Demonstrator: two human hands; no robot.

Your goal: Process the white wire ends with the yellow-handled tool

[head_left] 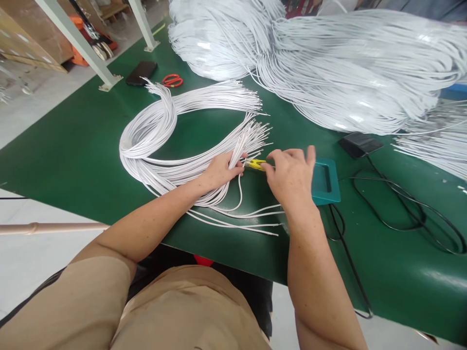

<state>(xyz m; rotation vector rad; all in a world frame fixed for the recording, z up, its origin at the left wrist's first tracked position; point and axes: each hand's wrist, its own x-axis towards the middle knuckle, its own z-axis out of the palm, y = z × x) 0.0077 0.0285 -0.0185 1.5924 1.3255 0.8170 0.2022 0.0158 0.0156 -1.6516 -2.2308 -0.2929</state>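
Note:
My left hand [221, 171] is closed around a small bunch of white wires [239, 148], whose ends stick up past the thumb. Between the two hands is a pair of small yellow snips [256, 164], its metal tip close to the left fingertips. The fingers of my right hand [292, 172] pinch the far end of the snips, with the little finger raised. Beneath and behind the left hand lies a large looped bundle of white wires [146, 129], its cut ends fanned to the right. Several loose wires [248, 226] stretch toward the right forearm.
A teal tray-shaped device [333, 180] sits beside the right hand, with black cables [394, 189] trailing right. Behind stand a black box-like thing [360, 144] and huge wire coils [346, 68]. Red-handled scissors [172, 80] and a dark flat case [141, 73] lie at the back left.

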